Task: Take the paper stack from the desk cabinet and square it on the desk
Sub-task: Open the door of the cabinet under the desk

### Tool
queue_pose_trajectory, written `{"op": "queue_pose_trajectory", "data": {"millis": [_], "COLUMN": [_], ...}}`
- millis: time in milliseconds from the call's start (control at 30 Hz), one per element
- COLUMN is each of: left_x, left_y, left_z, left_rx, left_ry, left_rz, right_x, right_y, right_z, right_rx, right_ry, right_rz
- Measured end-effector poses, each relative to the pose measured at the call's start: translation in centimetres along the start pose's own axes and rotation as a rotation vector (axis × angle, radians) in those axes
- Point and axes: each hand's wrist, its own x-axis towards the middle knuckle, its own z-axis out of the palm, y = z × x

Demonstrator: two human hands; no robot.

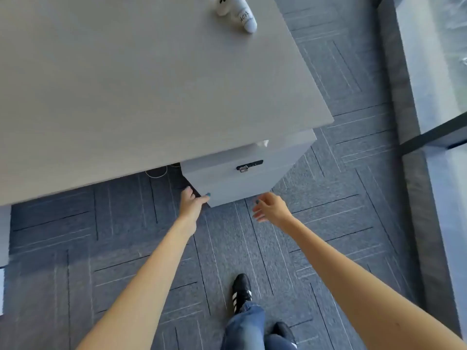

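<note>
A grey desk cabinet (242,173) stands under the right end of the grey desk (141,87), with a dark lock plate on its front. A sliver of white paper (262,143) peeks out at the cabinet's top, under the desk edge. My left hand (192,204) grips the cabinet's lower left front corner, thumb on the front face. Just below the cabinet's lower right corner, my right hand (271,207) hovers with fingers apart, holding nothing.
A white plush toy (237,11) lies at the desk's far right. Dark patterned carpet covers the floor. My black shoe (242,290) and jeans are below. A glass wall with a dark frame (434,137) runs along the right. A cable loop (156,171) lies under the desk.
</note>
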Motion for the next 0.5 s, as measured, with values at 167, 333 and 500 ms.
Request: {"op": "queue_pose_trajectory", "data": {"millis": [167, 333, 500], "left_x": [5.4, 7.7, 6.9], "left_y": [-1.5, -2.6, -3.9], "left_z": [-0.1, -1.2, -1.9], "left_rx": [0.027, 0.184, 0.427], "left_ry": [-0.012, 0.037, 0.018], "left_rz": [-0.019, -0.003, 0.068], "right_x": [3.7, 4.7, 4.0], "right_y": [1.3, 2.0, 2.7], "right_z": [1.2, 2.0, 2.2], "right_rx": [0.001, 0.018, -0.029], "right_ry": [0.037, 0.029, 0.057], "right_rz": [0.013, 0.006, 0.006]}}
